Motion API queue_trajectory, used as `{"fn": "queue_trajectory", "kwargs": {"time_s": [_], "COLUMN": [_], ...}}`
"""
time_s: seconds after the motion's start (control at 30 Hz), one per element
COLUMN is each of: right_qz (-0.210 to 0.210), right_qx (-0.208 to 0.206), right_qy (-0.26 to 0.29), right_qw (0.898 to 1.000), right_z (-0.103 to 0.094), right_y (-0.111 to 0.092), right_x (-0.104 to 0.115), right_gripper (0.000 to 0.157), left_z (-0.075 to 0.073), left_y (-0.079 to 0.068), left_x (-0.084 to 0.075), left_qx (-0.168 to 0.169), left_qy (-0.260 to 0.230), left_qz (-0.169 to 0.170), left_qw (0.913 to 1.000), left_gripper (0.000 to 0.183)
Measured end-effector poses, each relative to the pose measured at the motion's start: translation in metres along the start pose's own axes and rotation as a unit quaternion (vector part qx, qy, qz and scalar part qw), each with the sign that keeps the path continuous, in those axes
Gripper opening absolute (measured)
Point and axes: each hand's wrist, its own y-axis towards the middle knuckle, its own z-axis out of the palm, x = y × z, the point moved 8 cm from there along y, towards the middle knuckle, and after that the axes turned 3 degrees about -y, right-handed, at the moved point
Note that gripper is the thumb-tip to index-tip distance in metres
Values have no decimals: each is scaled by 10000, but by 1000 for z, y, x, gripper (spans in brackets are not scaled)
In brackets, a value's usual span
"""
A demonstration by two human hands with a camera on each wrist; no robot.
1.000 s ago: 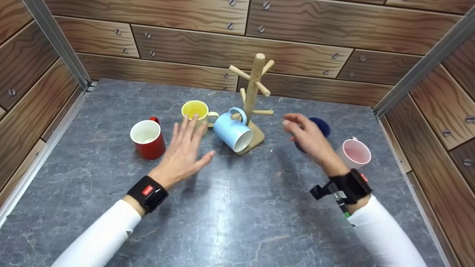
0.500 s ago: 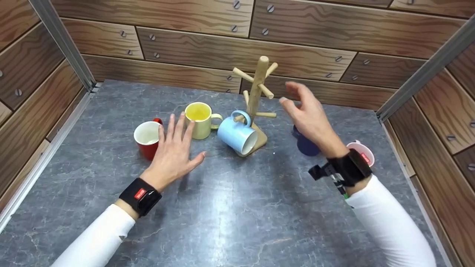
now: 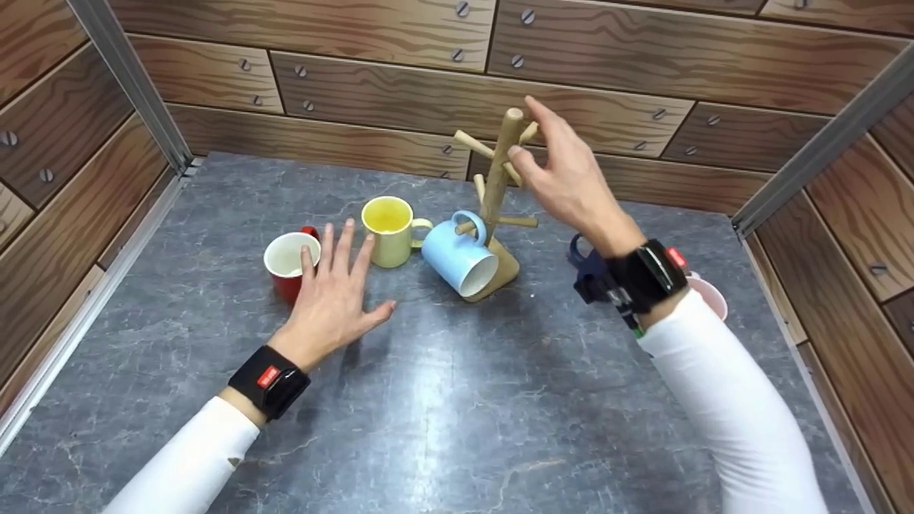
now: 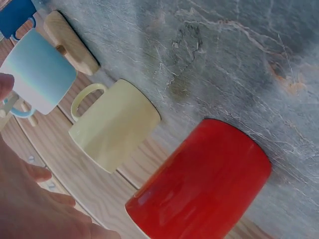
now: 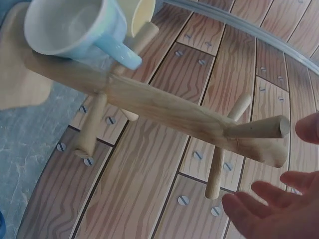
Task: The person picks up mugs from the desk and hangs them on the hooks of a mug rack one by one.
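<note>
A wooden mug tree stands toward the back, with a light blue mug hanging by its handle from a low peg. My right hand is at the top of the post, thumb and fingers spread apart around it; the right wrist view shows a gap between the fingertips and the post. My left hand hovers with straight, spread fingers near the red mug and the yellow mug. Both of these mugs stand upright, and the left hand overlaps the red one in the head view.
At right, a dark blue mug is mostly hidden behind the right wrist. A pink mug beyond it is partly covered by the sleeve. Wood-patterned walls enclose the grey tabletop at the back and sides.
My right hand has moved up and left, from above the dark blue mug to the top of the mug tree. My left hand has shifted left, away from the yellow mug toward the red one.
</note>
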Motion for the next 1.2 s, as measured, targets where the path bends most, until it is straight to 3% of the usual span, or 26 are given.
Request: {"fn": "queue_trajectory", "kwargs": {"time_s": [0.17,0.57,0.8,0.93,1.07,1.2], "right_qz": [-19,42,-124,-114,-90,-145], "right_qx": [93,-284,-381,-492,-630,-767], "right_qy": [411,469,608,574,516,425], "right_qw": [9991,9985,9973,9971,9966,9960], "right_z": [4,-1,-2,-5,-9,-13], "right_y": [12,23,18,13,7,2], "right_x": [2,1,11,13,13,12], "right_gripper": [60,35,28,26,26,28], "left_z": [2,1,-8,-21,-43,-68], "left_y": [-1,3,12,21,29,37], "left_x": [-1,-11,-32,-53,-82,-114], "left_qx": [2,43,-49,-357,-1045,-1753], "left_qy": [-10,-125,-248,-583,-1236,-1880], "left_qz": [31,109,255,499,1044,1767], "left_qw": [10000,9999,9994,9964,9813,9501], "left_gripper": [102,102,99,97,90,78]}}
